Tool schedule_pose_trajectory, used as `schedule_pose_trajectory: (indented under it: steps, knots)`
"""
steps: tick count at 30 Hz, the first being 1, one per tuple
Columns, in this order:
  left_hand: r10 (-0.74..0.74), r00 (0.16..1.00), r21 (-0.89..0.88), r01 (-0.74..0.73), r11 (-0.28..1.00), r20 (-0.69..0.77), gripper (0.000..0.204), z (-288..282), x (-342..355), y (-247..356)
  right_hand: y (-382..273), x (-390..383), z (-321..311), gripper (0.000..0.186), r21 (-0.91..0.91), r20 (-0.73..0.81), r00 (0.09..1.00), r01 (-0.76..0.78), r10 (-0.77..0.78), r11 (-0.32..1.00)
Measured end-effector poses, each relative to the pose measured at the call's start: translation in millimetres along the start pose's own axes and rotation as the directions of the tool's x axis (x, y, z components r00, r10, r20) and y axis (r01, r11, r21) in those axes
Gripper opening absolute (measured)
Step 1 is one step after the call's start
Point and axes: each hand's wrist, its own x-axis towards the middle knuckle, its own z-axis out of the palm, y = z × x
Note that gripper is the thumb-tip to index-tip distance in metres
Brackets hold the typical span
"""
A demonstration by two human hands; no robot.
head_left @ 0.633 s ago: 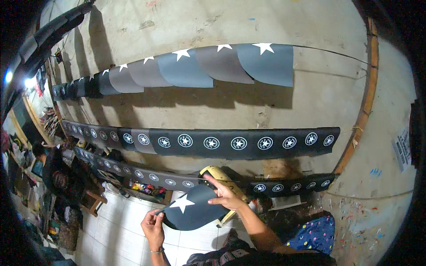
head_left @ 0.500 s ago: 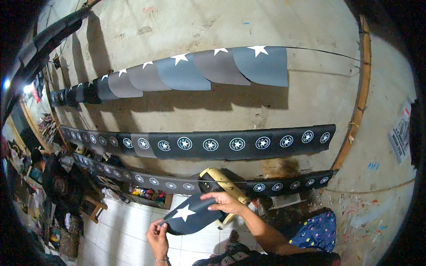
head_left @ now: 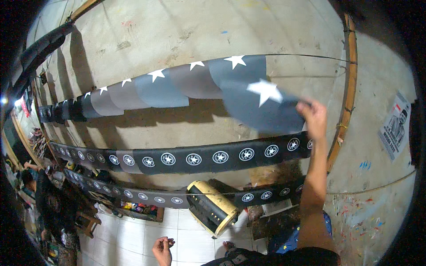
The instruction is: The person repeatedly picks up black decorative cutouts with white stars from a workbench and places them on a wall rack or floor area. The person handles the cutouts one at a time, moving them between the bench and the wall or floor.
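- While the right hand [head_left: 316, 122] is up in front of the wall [head_left: 288, 17], its fingers are closed on the right edge of a blue-grey sheet [head_left: 246, 111] with a white star.
- That sheet spreads leftward from the right fingers, a little blurred, and overlaps the last piece of the top row [head_left: 164, 91] in view — whether the two touch, I cannot tell.
- The top row, grey, blue and black pieces with white stars, stretches away to the left of the right fingers.
- Above those fingers, a dark string [head_left: 306, 55] runs to a wooden post [head_left: 352, 80], which stands to their right.
- Below them hangs a middle row [head_left: 204, 166] of dark pieces with round star badges; the right forearm passes in front of its end.
- The left hand [head_left: 163, 252] is low, well apart from the sheet, its fingers curled — I cannot tell if they are fully closed.
- Up and to the right of the left fingers is a yellow and black box [head_left: 215, 208].
- White floor tiles [head_left: 191, 226] show just beside the left fingers.
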Motion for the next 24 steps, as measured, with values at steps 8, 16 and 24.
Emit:
schedule_pose_trajectory:
  steps: [8, 16, 24]
  knots:
    - [0.043, 0.999, -0.090, -0.044, 0.995, -0.016, 0.017, 91.4, 41.7, 13.8, 58.1, 179.5, -51.6, 0.045, 0.269, 0.113, 0.991, 0.033, -0.065, 0.963]
    - [-0.005, 0.998, 0.010, 0.005, 1.000, 0.058, 0.019, 133.0, 31.4, 20.3, 127.7, 189.3, -51.6, 0.055, 0.283, 0.124, 0.992, -0.019, -0.017, 0.959]
    - [-0.045, 0.997, 0.027, 0.043, 0.999, 0.062, 0.021, 119.1, 36.0, 10.1, 158.9, 139.0, -25.6, 0.053, 0.250, -0.356, 0.934, 0.124, -0.028, 0.960]
